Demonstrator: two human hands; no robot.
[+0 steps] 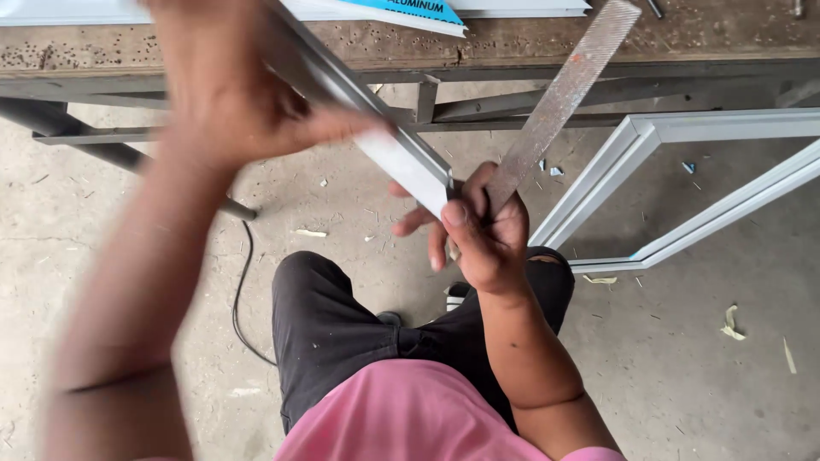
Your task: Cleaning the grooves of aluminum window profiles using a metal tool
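Blurred and closest to the lens, the left hand (226,94) rises from a forearm that fills the left of the view, its grip closed around the upper part of a white aluminium profile (389,145). That profile slants from upper left down to lower right, its cut end just beside the right hand (478,235). Here the grip is wrapped tight on the lower end of a flat metal file (559,98), whose long axis runs up and to the right, crossing in front of the worn wooden surface (530,38). A white aluminium frame (683,192) lies on the concrete floor (683,358) to the right, and a black cable (243,290) trails near the dark trousers (333,324).
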